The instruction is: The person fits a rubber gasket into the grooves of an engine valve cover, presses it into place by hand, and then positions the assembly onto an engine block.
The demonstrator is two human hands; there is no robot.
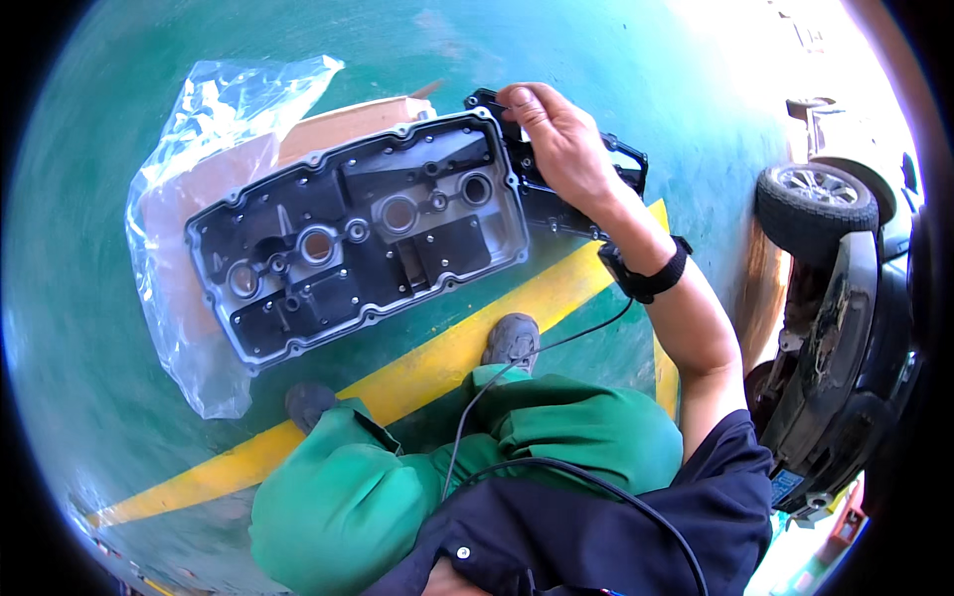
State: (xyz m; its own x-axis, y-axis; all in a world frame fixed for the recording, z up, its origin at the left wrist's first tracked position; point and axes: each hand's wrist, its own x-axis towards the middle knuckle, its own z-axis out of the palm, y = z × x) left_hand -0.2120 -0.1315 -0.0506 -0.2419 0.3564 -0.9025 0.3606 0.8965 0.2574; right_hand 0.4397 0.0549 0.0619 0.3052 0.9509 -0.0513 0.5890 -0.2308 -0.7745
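the wide rectangular engine cover of silver-edged metal with black inner panels [383, 263] lies left of and below the bare right hand [563, 147] in the frame, filling the upper centre-left. its long axis slants from lower left to upper right, so its upper-right corner is the end nearest that hand. the right hand's thumb and finger are close together just beside that corner, over a black, frame-like part [571, 211]; i cannot tell whether they are clamped on either piece. the left hand is out of view.

at the cover's upper-left side are a crumpled clear plastic bag [169, 238] and a tan cardboard piece [348, 129]. the surface is a glossy green floor [397, 60], crossed by a yellow painted stripe [427, 363] below the cover. at the right edge of the frame is a dark vehicle [845, 338] with a black-tyred wheel [770, 204].
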